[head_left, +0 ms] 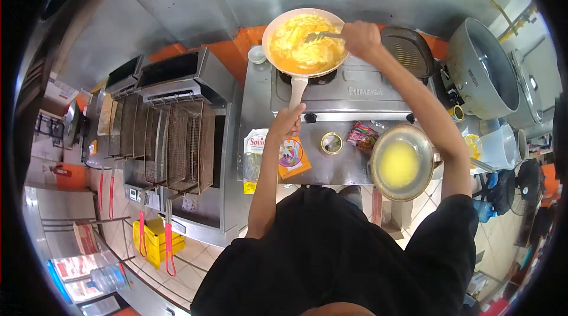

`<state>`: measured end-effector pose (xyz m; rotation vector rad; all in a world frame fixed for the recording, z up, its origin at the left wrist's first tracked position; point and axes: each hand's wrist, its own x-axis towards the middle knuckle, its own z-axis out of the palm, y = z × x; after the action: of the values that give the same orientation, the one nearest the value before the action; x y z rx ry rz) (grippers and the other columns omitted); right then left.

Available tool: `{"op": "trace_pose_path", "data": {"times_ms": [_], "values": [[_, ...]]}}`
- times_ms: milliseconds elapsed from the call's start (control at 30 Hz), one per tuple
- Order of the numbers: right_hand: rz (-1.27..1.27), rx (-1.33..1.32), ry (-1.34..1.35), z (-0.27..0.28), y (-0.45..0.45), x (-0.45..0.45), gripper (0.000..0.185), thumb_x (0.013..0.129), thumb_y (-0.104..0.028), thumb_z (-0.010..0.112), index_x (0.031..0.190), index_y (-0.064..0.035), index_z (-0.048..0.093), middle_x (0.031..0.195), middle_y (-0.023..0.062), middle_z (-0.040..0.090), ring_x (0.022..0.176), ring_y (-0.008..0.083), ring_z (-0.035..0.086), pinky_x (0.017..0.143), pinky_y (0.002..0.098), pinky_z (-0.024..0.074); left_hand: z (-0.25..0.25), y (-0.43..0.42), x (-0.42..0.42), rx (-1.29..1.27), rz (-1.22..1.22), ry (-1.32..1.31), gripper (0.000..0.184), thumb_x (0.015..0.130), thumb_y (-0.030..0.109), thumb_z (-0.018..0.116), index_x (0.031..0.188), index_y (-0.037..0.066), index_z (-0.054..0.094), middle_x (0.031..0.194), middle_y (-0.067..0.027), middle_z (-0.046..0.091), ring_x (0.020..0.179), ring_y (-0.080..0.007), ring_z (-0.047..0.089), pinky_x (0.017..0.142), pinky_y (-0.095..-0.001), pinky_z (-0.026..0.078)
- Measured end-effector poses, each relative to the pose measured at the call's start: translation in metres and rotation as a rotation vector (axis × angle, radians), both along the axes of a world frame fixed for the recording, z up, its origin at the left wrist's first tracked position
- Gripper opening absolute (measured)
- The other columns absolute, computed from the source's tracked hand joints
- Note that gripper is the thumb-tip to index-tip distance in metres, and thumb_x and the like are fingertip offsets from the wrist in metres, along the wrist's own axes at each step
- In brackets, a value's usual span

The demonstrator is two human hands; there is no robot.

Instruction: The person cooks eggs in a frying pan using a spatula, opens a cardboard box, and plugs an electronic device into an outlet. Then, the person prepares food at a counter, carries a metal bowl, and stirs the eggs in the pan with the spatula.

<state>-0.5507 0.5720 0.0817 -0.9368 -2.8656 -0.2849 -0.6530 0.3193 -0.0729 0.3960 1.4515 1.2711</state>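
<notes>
A light-coloured frying pan point(267, 32) sits over the left burner of the gas stove point(355, 94). Soft, partly set egg point(302, 50) with runny yellow liquid fills it. My left hand point(288, 121) is closed around the pan's pale handle, which points toward me. Over the pan's right rim, my right hand point(361, 39) grips a fork-like utensil point(322, 36), its tip in the egg. Close to my left hand lie an orange packet point(299, 162) and a Sovia cooking-oil pouch point(254, 150).
A metal pan with yellow liquid point(398, 163) stands at the counter's front right, beside an open can point(331, 143) and a pink noodle packet point(362, 135). A grill pan point(408, 50) and large pot point(482, 67) are at right; fryer baskets point(183, 144) hang at left.
</notes>
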Motion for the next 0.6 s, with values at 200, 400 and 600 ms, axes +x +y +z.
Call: {"op": "trace_pose_path", "data": {"times_ms": [200,400,600], "values": [[0.179,0.068,-0.213,0.090,-0.029,-0.005,0.014,0.075,-0.014,0.063,0.085,-0.0099,0.071,0.084,0.0105,0.070,0.072,0.0260,0.068,0.056,0.0414,0.0515,0.005,0.001,0.003,-0.047,0.002,-0.048,0.042,0.086,0.043,0.064,0.070,0.012,0.043,0.051,0.0041,0.038,0.037,-0.0036,0.033,0.032,-0.0213,0.028],[-0.026,0.160,-0.454,0.030,-0.027,-0.034,0.011,0.066,-0.012,0.067,0.077,-0.0102,0.069,0.065,0.0005,0.061,0.053,0.0176,0.054,0.038,0.0332,0.0288,0.001,0.001,0.002,-0.035,0.002,-0.062,0.040,0.087,0.042,0.064,0.073,0.011,0.043,0.052,0.0045,0.038,0.037,-0.0036,0.033,0.033,-0.0214,0.027],[-0.053,0.230,-0.091,-0.004,0.025,-0.032,0.010,0.068,-0.012,0.065,0.072,-0.0181,0.071,0.067,-0.0020,0.066,0.056,0.0169,0.062,0.039,0.0352,0.0344,0.000,0.000,0.003,0.002,0.013,-0.038,0.040,0.086,0.042,0.065,0.072,0.011,0.043,0.052,0.0043,0.039,0.037,-0.0037,0.033,0.032,-0.0217,0.027]]}}
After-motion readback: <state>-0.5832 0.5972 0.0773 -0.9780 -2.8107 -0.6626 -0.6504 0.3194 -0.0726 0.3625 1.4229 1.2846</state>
